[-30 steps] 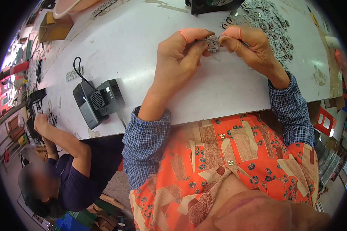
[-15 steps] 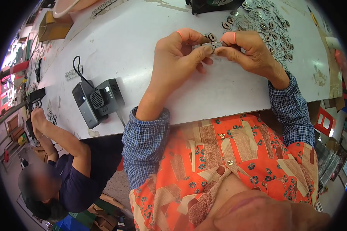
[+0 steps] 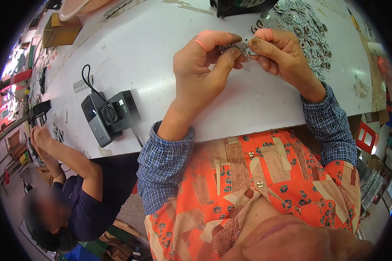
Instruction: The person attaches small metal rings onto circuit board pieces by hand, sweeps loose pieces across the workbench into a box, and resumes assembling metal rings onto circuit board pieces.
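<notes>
Near the top middle of the head view, my left hand (image 3: 209, 61) pinches a small grey metal part (image 3: 238, 47) between thumb and forefinger. Close against it, my right hand (image 3: 279, 54) holds another small silvery piece (image 3: 248, 42) by its fingertips. The two pieces meet or nearly meet; their contact is too small to make out. Both forefingers wear pinkish-orange covers. Just beyond my right hand lies a spread pile of grey metal parts (image 3: 311, 37), some with dark round centres.
A black bin (image 3: 241, 6) stands at the table's (image 3: 161, 56) far edge. To the left are a power bank (image 3: 98, 122) with a small black fan device (image 3: 121, 111), a metal strip (image 3: 82, 83) and a cardboard box (image 3: 61, 30). A co-worker (image 3: 85, 195) sits at lower left.
My right hand has turned and now holds a separate silvery piece at its fingertips. The part in my left hand has tilted. The co-worker's hands have shifted slightly.
</notes>
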A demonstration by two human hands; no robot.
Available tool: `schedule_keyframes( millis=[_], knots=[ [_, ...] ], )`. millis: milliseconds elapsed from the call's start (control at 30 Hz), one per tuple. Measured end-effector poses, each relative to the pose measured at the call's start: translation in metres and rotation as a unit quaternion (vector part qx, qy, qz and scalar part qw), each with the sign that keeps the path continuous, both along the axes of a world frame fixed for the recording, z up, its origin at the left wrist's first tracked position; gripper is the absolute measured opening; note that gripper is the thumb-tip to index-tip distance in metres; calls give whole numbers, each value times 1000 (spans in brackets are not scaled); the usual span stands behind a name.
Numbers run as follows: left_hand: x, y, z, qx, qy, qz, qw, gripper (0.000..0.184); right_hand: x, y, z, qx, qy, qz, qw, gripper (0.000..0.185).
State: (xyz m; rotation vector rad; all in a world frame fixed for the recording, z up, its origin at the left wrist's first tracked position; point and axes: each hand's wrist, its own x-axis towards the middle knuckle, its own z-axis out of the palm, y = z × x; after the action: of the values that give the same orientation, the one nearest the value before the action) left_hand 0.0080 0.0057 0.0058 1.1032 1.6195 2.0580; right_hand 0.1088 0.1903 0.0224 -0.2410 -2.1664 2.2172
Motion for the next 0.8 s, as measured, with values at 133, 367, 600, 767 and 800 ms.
schedule_keyframes(
  millis=[133,367,600,767,800],
  knots=[
    [1,2,-3,-7,110,60,992,18,0,-3,-2,25,12,6,1000,27],
    [-1,5,-6,-14,178,104,978,22,0,-6,-2,8,-9,-8,1000,28],
    [-2,4,-4,-21,134,77,988,18,0,-8,-3,-32,-25,-47,998,26],
    [-6,-5,0,-73,101,4,992,18,-1,2,-6,-24,-27,-32,999,27],
    [-5,-5,1,-76,94,1,993,18,-2,5,-7,-21,-30,-32,999,28]
  ],
)
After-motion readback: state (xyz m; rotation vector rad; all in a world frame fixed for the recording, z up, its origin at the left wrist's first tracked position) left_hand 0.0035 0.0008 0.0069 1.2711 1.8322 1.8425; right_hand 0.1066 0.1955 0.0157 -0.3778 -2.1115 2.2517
